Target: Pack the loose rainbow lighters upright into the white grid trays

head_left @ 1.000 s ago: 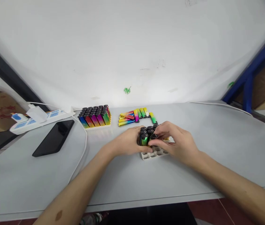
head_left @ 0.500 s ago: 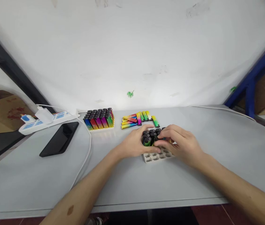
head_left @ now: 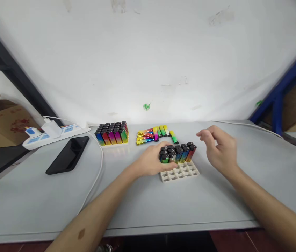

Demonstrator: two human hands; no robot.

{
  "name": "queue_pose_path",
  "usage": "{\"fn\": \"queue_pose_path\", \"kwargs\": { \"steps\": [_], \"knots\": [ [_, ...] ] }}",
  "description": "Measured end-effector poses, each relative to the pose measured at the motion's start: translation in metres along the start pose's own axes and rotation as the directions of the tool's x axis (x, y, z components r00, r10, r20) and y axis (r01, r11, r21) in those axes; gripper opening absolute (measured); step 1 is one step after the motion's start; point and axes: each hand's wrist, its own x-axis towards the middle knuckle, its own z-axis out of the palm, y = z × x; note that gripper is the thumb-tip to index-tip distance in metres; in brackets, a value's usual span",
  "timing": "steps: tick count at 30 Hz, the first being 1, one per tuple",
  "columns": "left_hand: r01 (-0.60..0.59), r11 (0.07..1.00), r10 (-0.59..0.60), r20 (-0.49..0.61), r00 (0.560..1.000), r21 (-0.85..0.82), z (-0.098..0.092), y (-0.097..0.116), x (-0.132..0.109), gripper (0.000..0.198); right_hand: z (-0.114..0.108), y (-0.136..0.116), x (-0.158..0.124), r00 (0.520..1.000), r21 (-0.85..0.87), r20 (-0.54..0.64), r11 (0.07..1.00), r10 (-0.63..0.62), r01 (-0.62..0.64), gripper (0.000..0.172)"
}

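I see the tray [head_left: 181, 177] nearest the person; the left hand [head_left: 151, 160] cups the left end of its upright lighters [head_left: 184, 155], thumb in front. The right hand [head_left: 221, 149] hangs rightward, half-curled, holding nothing. Beyond, closer to the left hand, lie loose lighters [head_left: 156, 134], some crosswise, others pointing away.

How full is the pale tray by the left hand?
Partly full: black-topped lighters stand in the farther rows of this tray, while its nearer rows show open slots without any.
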Motion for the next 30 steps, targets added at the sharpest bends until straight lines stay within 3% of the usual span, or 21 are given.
{"fn": "queue_pose_path", "kwargs": {
  "steps": [3, 5, 8, 11, 17, 19, 22, 24, 27, 30],
  "knots": [
    [-0.012, 1.000, 0.012, 0.010, 1.000, 0.010, -0.001, -0.001, 0.000, 0.046, 0.008, 0.027, 0.002, 0.953, -0.070, 0.141, 0.963, 0.268, -0.261, 0.022],
    [-0.018, 1.000, 0.018, 0.022, 1.000, 0.009, -0.002, -0.001, 0.001, 0.041, 0.017, 0.042, -0.001, 0.905, -0.123, 0.300, 0.953, 0.302, -0.277, 0.022],
    [-0.032, 0.999, 0.032, 0.041, 0.999, 0.012, -0.003, -0.002, 0.002, 0.039, 0.030, 0.051, -0.009, 0.827, -0.107, 0.537, 0.986, 0.165, -0.127, 0.034],
    [-0.023, 0.999, 0.022, 0.045, 0.999, 0.022, -0.003, -0.003, 0.003, 0.039, 0.038, 0.050, -0.013, 0.779, -0.115, 0.625, 0.992, 0.037, 0.046, 0.039],
    [-0.003, 0.998, 0.001, 0.042, 0.999, 0.056, -0.003, 0.000, 0.000, 0.042, 0.037, 0.048, -0.011, 0.806, -0.228, 0.577, 0.974, 0.136, -0.001, 0.021],
    [-0.002, 0.999, 0.000, 0.046, 0.999, 0.050, -0.004, 0.001, -0.001, 0.041, 0.035, 0.049, -0.010, 0.812, -0.302, 0.550, 0.953, 0.197, -0.027, 0.023],
    [0.006, 0.999, -0.008, 0.042, 0.999, 0.046, -0.004, 0.002, -0.001, 0.041, 0.032, 0.050, -0.008, 0.796, -0.454, 0.515, 0.889, 0.319, -0.063, 0.030],
    [0.013, 0.999, -0.015, 0.040, 0.999, 0.051, -0.004, 0.002, -0.001, 0.041, 0.031, 0.051, -0.008, 0.773, -0.516, 0.505, 0.852, 0.385, -0.087, 0.025],
    [0.025, 0.998, -0.028, 0.049, 0.998, 0.054, -0.004, 0.003, -0.002, 0.041, 0.029, 0.054, -0.005, 0.782, -0.456, 0.453, 0.865, 0.429, -0.210, 0.021],
    [0.027, 0.999, -0.029, 0.046, 0.999, 0.041, -0.005, 0.004, -0.003, 0.040, 0.025, 0.055, -0.001, 0.812, -0.202, 0.331, 0.876, 0.481, -0.437, 0.027]
  ]
}}
